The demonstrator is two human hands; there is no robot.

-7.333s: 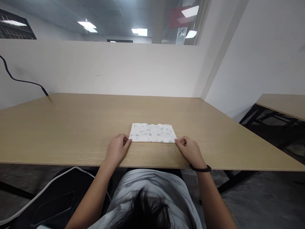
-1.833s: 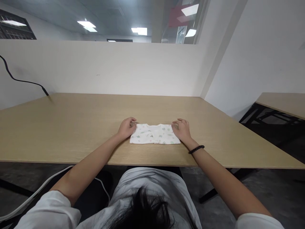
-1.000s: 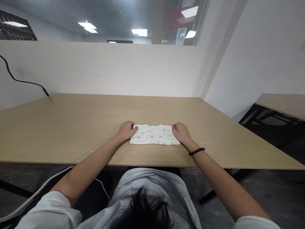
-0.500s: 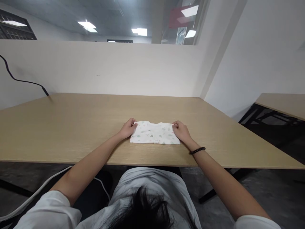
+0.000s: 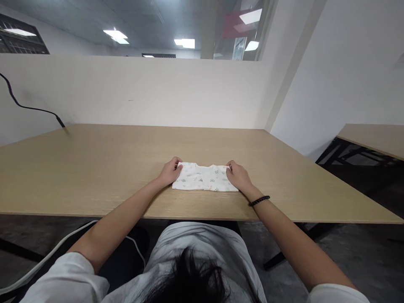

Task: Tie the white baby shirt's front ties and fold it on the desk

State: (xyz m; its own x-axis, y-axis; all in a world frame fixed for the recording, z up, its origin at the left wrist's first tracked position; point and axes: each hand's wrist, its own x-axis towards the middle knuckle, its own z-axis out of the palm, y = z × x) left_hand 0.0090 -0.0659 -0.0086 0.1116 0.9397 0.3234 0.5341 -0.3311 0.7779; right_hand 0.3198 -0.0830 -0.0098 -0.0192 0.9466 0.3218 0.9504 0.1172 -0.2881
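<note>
A small white baby shirt (image 5: 203,177) with tiny green and orange prints lies folded into a wide, low shape on the table, its neckline on the far side. My left hand (image 5: 171,171) pinches the far left corner, with the thumb on top and the fingers curled behind the edge. At the far right corner my right hand (image 5: 238,174) grips the cloth in the same way, its fingertips partly hidden. The near edge of the shirt rests flat on the wood.
The wooden table (image 5: 126,147) reaches back to a low white wall (image 5: 164,92). A black cable (image 5: 34,108) comes down to its far left corner. Another table (image 5: 375,136) stands off to the right. A white cable (image 5: 50,256) hangs below on the left.
My right hand has shifted slightly left, over more of the shirt's corner. The shirt's far edge has come a little nearer to me. My left hand has barely moved.
</note>
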